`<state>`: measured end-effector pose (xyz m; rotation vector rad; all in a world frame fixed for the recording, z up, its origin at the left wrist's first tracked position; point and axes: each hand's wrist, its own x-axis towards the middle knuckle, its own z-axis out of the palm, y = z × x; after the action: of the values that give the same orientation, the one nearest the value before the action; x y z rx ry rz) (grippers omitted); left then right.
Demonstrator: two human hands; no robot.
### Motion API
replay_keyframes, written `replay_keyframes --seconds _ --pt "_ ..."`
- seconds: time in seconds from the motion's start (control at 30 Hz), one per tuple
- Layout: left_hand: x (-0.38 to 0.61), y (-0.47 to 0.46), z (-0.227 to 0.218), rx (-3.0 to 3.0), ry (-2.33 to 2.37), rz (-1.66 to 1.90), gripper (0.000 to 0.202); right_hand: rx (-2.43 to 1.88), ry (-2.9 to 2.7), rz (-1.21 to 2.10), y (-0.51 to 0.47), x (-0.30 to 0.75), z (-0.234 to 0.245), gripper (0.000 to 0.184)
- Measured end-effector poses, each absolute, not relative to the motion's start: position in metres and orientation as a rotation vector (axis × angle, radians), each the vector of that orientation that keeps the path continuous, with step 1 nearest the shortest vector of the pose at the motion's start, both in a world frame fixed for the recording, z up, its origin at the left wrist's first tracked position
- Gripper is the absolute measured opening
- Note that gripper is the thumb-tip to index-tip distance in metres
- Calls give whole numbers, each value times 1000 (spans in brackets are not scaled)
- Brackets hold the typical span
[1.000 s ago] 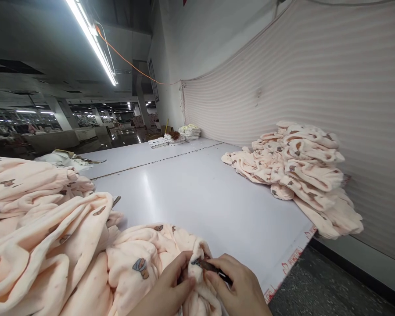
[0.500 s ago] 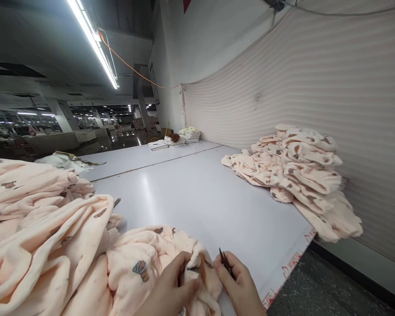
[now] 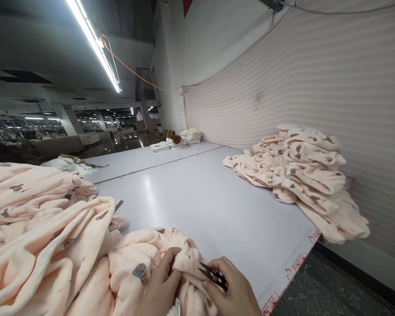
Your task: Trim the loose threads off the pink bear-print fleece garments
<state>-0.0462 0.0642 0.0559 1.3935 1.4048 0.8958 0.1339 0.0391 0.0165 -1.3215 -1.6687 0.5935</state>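
Observation:
A pale pink fleecy garment (image 3: pixel 134 250) with small animal prints lies bunched at the table's near edge. My left hand (image 3: pixel 163 281) is closed on a gathered end of it, thumb and fingers pinching the cloth. In my right hand (image 3: pixel 232 287) is a pair of dark thread snips (image 3: pixel 213 275), their blades parted and pointing left, with the tips at the pinched cloth. Whether a thread lies between the blades is too small to tell. A small white label (image 3: pixel 177 305) shows below my left hand.
More of the pink fabric is heaped on the left (image 3: pixel 46 219). Another pink pile (image 3: pixel 303 166) sits at the right, partly over the edge of the white table (image 3: pixel 184 193). Stacked papers or cloths (image 3: pixel 191 136) lie at the back, beside a striped curtain (image 3: pixel 299 79).
The snips have swung from pointing up to pointing left, and their blades now reach the cloth. My left hand has turned up a different part of the gathered end.

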Motion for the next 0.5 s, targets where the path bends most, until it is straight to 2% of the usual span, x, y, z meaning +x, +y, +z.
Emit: replay_keyframes --seconds 0.13,0.27,0.5 --pt "-43 60 56 1407 1387 955 33 -1228 -1739 520 41 124 38 23" --pt "-41 59 56 1523 1435 1005 29 -1325 -1808 410 45 118 46 21" --pt "-41 62 48 1563 1420 971 30 -1296 -1738 472 46 120 54 17"
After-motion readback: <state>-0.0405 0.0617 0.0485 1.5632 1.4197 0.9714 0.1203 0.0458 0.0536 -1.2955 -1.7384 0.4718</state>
